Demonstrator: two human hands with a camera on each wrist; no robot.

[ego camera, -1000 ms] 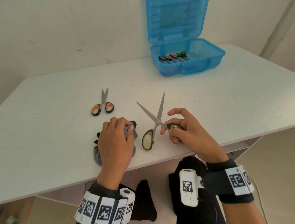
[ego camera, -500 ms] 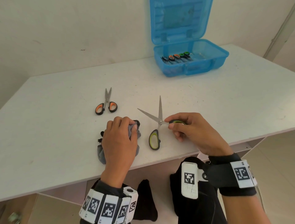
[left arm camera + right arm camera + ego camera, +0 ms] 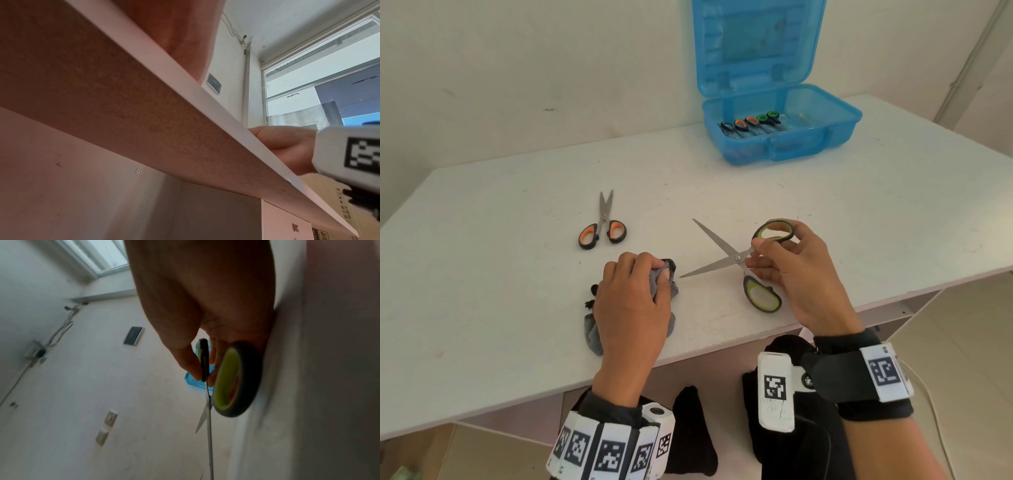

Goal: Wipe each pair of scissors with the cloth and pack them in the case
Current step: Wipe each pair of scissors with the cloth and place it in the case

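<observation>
My right hand (image 3: pixel 774 251) pinches the upper handle loop of the green-handled scissors (image 3: pixel 736 257), whose blades are spread wide; one blade tip points at the grey cloth (image 3: pixel 667 284). The lower handle loop (image 3: pixel 762 294) rests on the white table (image 3: pixel 517 308). The right wrist view shows the same scissors (image 3: pixel 236 379) edge-on under my fingers. My left hand (image 3: pixel 640 294) grips the bunched cloth on the table near the front edge. The orange-handled scissors (image 3: pixel 604 226) lie closed, left of centre. The blue case (image 3: pixel 784 144) stands open at the back, with several scissors (image 3: pixel 751 123) inside.
The wall runs behind the table and the case lid leans against it. The table's front edge (image 3: pixel 205 113) fills the left wrist view from below, with my right hand (image 3: pixel 287 146) past it. Dark clothing shows under the table.
My right hand has lifted and turned the green-handled scissors, so the blades swung left toward the cloth and one handle loop rose. My left hand stayed on the cloth.
</observation>
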